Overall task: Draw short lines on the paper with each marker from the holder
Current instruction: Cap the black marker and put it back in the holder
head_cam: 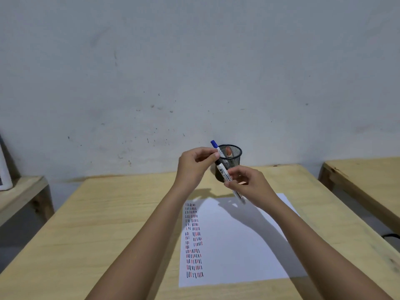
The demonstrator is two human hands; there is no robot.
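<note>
Markers: left hand (193, 167) pinches a blue-capped one (217, 150) and right hand (249, 185) grips a second marker (229, 180), both raised in front of the mesh holder (229, 158), above the paper (238, 239). Below the grip, many rows of short black, red and blue lines (193, 239) fill the sheet's left strip; the rest is blank. Judging by that, well underway; an orange-topped item stays in the holder

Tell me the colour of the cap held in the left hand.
Blue. The cap sits in the left hand, clearest in the head view.

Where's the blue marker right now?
Head view, centre: the blue marker is held in the air by both hands, just in front of the mesh holder, above the paper.
</note>
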